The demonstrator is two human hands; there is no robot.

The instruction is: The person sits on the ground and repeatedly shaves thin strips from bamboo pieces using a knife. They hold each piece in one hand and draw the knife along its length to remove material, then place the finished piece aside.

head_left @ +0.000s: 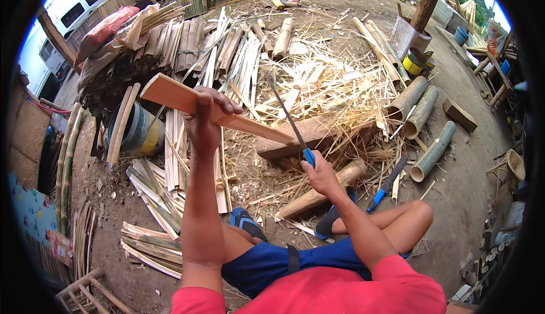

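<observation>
My left hand (207, 118) grips a long, flat bamboo slat (170, 94), fingers curled over its upper edge. The slat slopes down to the right, its lower end at a thick wooden block (271, 150) on the ground. My right hand (322, 175) is closed round the blue handle of a long knife (288, 116). Its dark blade points up and away to the left, just beside the slat's lower end; whether the two touch I cannot tell. A second blue-handled knife (390, 182) lies on the ground right of my right foot.
Pale shavings (323, 78) cover the ground beyond the block. A short log (340, 186) lies between my feet. Bamboo tubes (423, 112) rest at the right, near a wooden block (460, 115). Split strips (150, 243) and a bucket (149, 135) are on the left.
</observation>
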